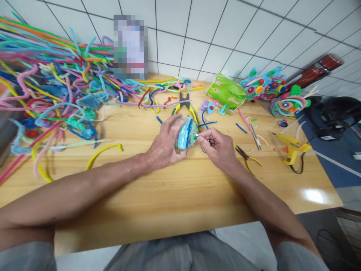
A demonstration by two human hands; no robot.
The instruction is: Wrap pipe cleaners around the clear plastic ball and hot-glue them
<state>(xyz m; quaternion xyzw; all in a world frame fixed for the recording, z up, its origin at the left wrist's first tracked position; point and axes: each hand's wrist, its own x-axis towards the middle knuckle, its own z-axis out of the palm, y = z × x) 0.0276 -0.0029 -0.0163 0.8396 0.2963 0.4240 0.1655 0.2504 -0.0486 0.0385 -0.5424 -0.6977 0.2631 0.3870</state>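
Coiled pipe-cleaner bundle, blue and green, at the table centre. It is roughly oval, its long axis running about 7 to 1 o'clock. The left hand cups it from 9 o'clock, fingers curled over its top. The right hand, at 3 o'clock, is pinched on a small metal tool whose tip touches the bundle. Yellow-handled cutters lie at 12 o'clock, small pliers and a glue gun at 3 o'clock, and loose pipe cleaners at 10 o'clock.

Pixelated patch, tool (mostly hidden) in right hand
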